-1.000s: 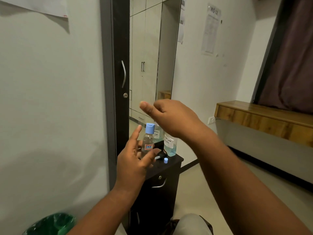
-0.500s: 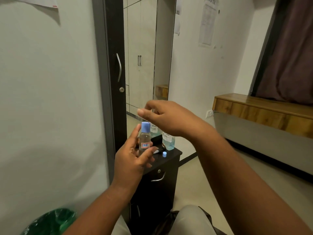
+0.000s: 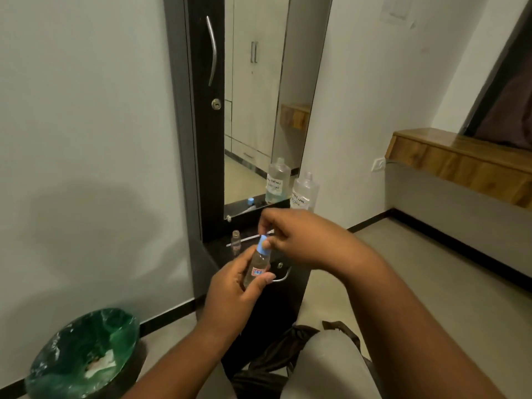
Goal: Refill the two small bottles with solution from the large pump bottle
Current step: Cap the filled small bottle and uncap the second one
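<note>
My left hand (image 3: 234,286) grips a small clear bottle (image 3: 257,267) with a red and blue label. My right hand (image 3: 299,240) pinches the bottle's light blue cap (image 3: 263,245) from above. A second small bottle (image 3: 236,242), uncapped, stands on the black cabinet top (image 3: 221,251) just behind. The large clear bottle (image 3: 304,192) with a handwritten label stands at the back by the mirror, its pump head off. A thin white tube (image 3: 244,240) lies across the cabinet top.
A tall mirror (image 3: 259,96) in a black frame rises behind the cabinet and reflects the large bottle. A green-lined bin (image 3: 86,352) sits on the floor at lower left. A wooden ledge (image 3: 460,159) runs along the right wall. My knee is at the bottom.
The view tipped downward. My right hand came down from above and closed its fingers on the blue cap. My left hand keeps holding the small bottle, now lower in the frame.
</note>
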